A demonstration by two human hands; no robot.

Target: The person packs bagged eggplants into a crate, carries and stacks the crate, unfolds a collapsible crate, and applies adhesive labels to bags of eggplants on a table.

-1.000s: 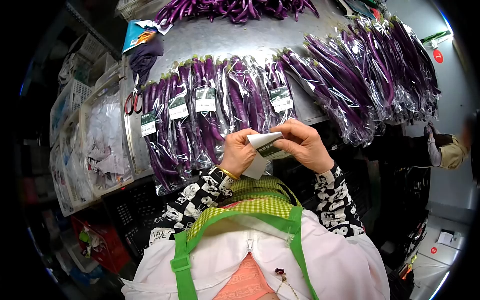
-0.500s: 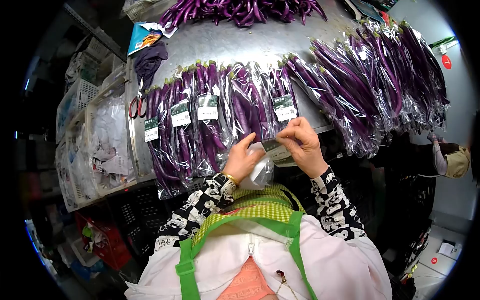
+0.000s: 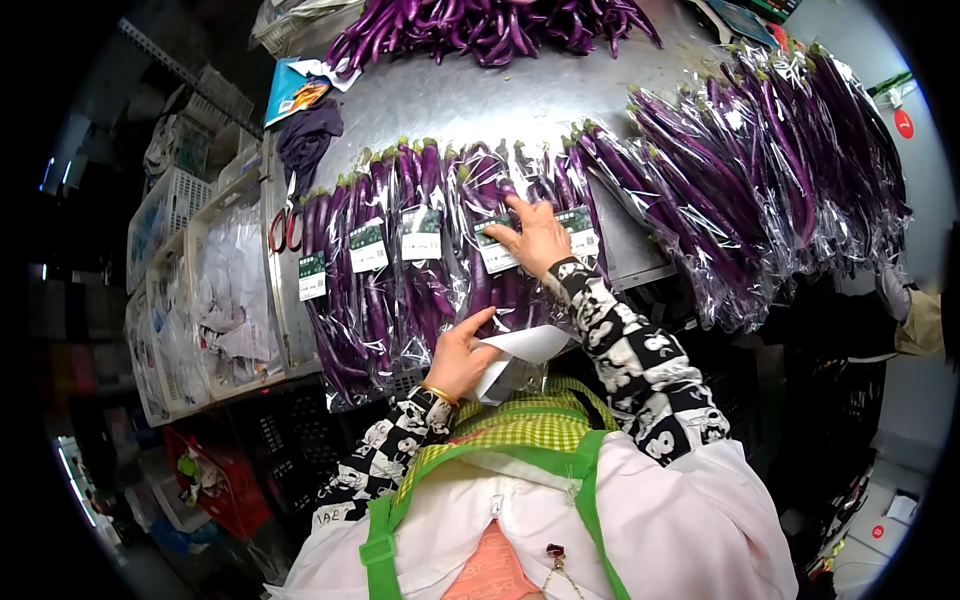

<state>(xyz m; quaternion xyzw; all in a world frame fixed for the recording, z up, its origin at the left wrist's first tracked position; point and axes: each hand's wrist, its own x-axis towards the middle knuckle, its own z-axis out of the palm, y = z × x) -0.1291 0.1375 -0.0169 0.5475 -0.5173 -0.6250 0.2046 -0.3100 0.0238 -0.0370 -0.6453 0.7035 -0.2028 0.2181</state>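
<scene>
My right hand (image 3: 537, 237) rests with spread fingers on a green-and-white label (image 3: 497, 257) that lies on a clear bag of long purple eggplants (image 3: 481, 200). Below it, near the table's front edge, my left hand (image 3: 461, 358) is closed on a white backing paper (image 3: 532, 343), which curls to the right. Other bagged eggplants lie side by side around the hands, several with labels such as the one on the left (image 3: 367, 247). Part of the label under my right hand is hidden by the fingers.
More bagged eggplants (image 3: 760, 180) are piled on the right of the metal table (image 3: 440, 100). Loose eggplants (image 3: 490, 28) lie at the far edge. Red-handled scissors (image 3: 285, 228), a dark cloth (image 3: 308, 137) and a bin of plastic bags (image 3: 236, 290) are on the left.
My right hand has moved away from the left, up onto the middle bag, where a label now lies. The left hand keeps the paper, slightly lower and further left.
</scene>
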